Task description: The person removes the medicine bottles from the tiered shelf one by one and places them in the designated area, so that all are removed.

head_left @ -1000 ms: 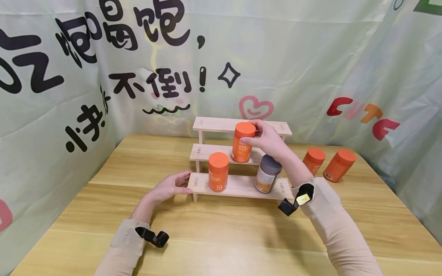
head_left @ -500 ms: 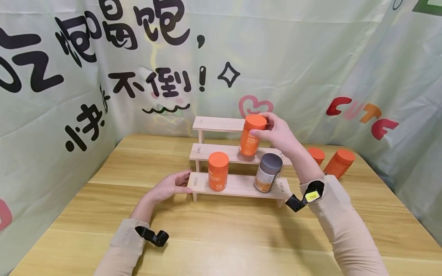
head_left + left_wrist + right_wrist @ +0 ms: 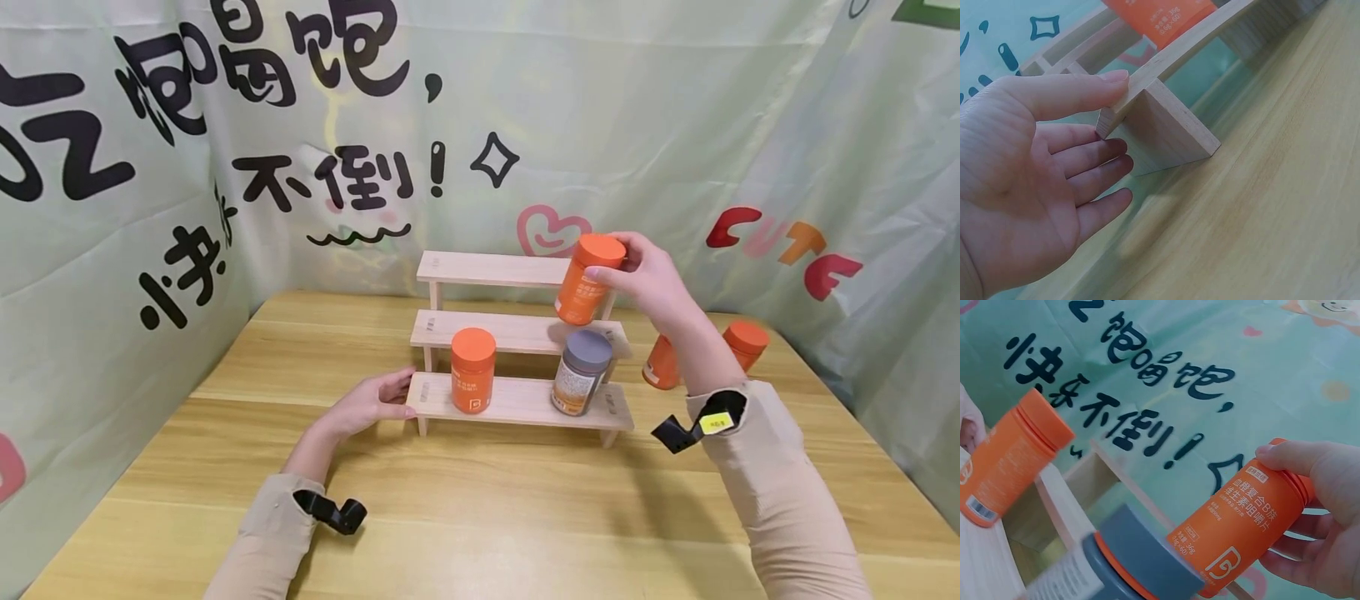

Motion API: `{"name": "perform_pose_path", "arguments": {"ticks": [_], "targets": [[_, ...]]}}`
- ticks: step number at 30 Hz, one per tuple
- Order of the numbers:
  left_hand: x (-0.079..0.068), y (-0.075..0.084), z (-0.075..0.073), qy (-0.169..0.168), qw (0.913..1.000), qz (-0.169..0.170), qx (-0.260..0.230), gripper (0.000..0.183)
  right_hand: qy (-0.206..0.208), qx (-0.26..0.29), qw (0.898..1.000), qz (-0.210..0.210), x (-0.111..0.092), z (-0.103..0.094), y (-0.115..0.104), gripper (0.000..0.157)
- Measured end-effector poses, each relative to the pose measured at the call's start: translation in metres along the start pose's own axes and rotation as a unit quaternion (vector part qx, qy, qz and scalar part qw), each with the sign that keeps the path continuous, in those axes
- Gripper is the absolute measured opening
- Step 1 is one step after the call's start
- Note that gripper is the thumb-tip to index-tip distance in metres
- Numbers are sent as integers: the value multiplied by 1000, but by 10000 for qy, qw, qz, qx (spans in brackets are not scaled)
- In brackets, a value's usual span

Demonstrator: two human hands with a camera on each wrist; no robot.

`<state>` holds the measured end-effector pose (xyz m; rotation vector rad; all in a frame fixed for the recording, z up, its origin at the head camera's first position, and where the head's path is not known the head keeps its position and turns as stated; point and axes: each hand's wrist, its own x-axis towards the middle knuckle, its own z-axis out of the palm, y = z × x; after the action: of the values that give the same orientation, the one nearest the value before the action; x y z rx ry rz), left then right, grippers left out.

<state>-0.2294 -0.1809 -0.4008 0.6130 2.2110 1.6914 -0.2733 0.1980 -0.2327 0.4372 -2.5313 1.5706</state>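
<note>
A: What is the person working on?

B: They're using a wood-grained worktop [image 3: 480, 517]. Pale cloth [image 3: 637, 125] is hanging behind it and along both sides, showing black characters [image 3: 360, 179], a pink heart [image 3: 553, 235] and the coloured letters "CUTE" [image 3: 801, 242].

A: And what is standing on the worktop?

B: A wooden rack [image 3: 522, 400] with three tiers, stepping up toward the cloth.

A: Which containers are you seeing?

B: Capped bottles. A front orange bottle [image 3: 472, 375] is standing upright toward the left of the lowest tier, and a grey-capped bottle [image 3: 581, 375] is standing toward its right end. Two more are resting on the worktop to the right of the rack: a nearer orange bottle [image 3: 660, 367] and a farther orange bottle [image 3: 747, 340], both partly hiding behind the right forearm. The caps are concealing whatever is inside.

A: So how many are you counting?

B: Five bottles: four orange, one grey-capped. The fourth orange one is the raised orange bottle [image 3: 583, 287], leaning above the right part of the middle tier.

A: What is each hand doing?

B: The right hand [image 3: 651, 275] is gripping that raised bottle near its cap, between thumb and fingers. The left hand [image 3: 1029, 181] is pinching the lowest tier's left end, its thumb lying on top and its fingers reaching below.
</note>
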Motion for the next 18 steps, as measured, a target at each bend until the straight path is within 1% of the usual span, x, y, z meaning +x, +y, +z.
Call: {"name": "perform_pose_path", "arguments": {"ticks": [5, 11, 18], "targets": [[0, 2, -1, -22, 10000, 71, 55, 78, 161, -133, 9997, 125, -7, -18, 4, 61], [0, 2, -2, -105, 9999, 95, 2, 79, 365, -329, 9988, 65, -16, -41, 13, 59], [1, 1, -1, -112, 9998, 93, -111, 80, 619, -824, 9945, 208, -26, -66, 24, 63]]}}
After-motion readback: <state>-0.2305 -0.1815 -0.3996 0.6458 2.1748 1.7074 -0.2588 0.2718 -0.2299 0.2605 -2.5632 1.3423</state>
